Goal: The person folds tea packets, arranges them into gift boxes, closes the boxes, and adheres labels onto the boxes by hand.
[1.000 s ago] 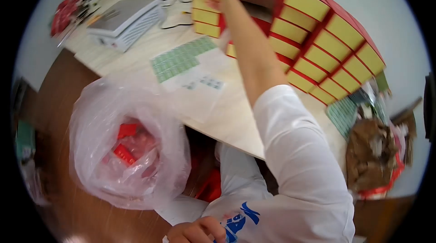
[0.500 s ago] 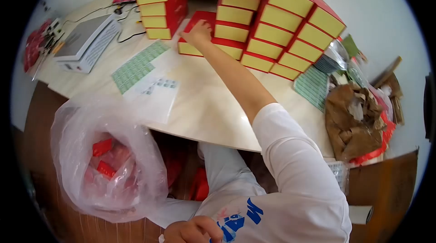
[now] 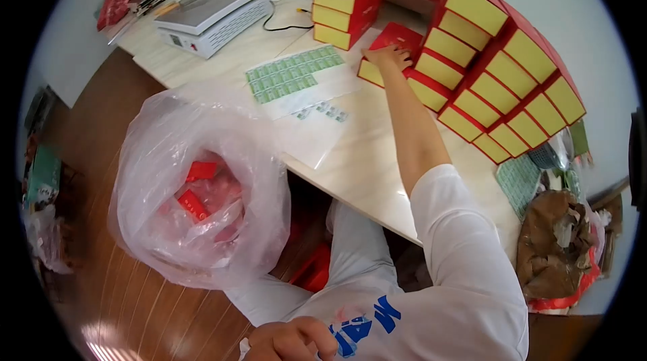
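Note:
My right hand (image 3: 389, 57) rests on top of a low red box (image 3: 399, 39) with a pale yellow end, its fingers apart. This box lies on the table between two taller stacks of the same boxes. Close to the fingers stands the right-hand group of stacked boxes (image 3: 502, 81); a smaller stack (image 3: 339, 0) is to the left. My left hand (image 3: 290, 341) is held low in front of my shirt with curled fingers. A bit of white shows beside it, and whatever it grips is hidden.
A clear plastic bag (image 3: 145, 226) with red packets hangs open at the table's front edge. Green sticker sheets (image 3: 293, 74) lie on the table (image 3: 377, 152). A grey flat-topped device (image 3: 212, 10) stands behind, with cables nearby. Crumpled brown paper (image 3: 549, 243) is at right.
My view has turned left, so the table, boxes and bag appear farther right. My right hand stays on the low box, its fingers now lower and flatter. My left hand remains curled.

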Tool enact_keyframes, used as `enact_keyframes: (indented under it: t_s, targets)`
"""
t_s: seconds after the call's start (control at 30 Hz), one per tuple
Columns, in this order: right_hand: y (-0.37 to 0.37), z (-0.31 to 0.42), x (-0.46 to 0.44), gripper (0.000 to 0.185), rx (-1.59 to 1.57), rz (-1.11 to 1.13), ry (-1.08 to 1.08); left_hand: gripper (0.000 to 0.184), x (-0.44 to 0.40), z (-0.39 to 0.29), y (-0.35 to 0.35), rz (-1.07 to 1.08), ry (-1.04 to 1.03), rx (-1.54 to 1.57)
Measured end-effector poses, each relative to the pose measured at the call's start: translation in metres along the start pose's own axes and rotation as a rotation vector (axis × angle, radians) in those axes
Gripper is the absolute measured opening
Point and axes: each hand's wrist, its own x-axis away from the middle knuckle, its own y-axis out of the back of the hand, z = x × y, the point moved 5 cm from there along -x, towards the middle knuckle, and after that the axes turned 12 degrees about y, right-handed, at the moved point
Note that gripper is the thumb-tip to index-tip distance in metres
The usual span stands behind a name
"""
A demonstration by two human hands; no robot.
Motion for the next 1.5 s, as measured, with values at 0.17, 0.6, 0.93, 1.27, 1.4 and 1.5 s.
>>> enact_keyframes:
  t_s: [0.17, 0.6, 0.93, 1.27, 1.4, 1.5]
  targets:
    - [0.001, 0.009, 0.051, 0.112, -0.037, 0.031, 0.079, 0.007, -0.004, -0.005, -0.007, -0.114, -0.006, 0.079]
    - [-0.006, 0.018, 0.020, 0.087, 0.026, -0.045, 0.277, 0.009, 0.016, -0.042, 0.004, -0.152, -0.111, -0.050]
    - [0.061, 0.071, -0.017, 0.081, -0.299, -1.076, 0.850, 0.023, 0.009, -0.018, 0.060, 0.117, -0.156, -0.368]
    - [0.113, 0.165, -0.039, 0.065, 0.256, -0.986, 0.965, 0.016, -0.016, 0.025, 0.095, -0.318, 0.136, -0.293]
    - [0.110, 0.170, -0.046, 0.062, 0.282, -0.985, 0.855, 0.022, -0.011, 0.035, 0.104, -0.293, 0.106, -0.278]
    - [0.118, 0.168, -0.050, 0.056, 0.211, -1.083, 0.843, 0.032, -0.002, 0.037, 0.098, -0.332, 0.125, -0.317]
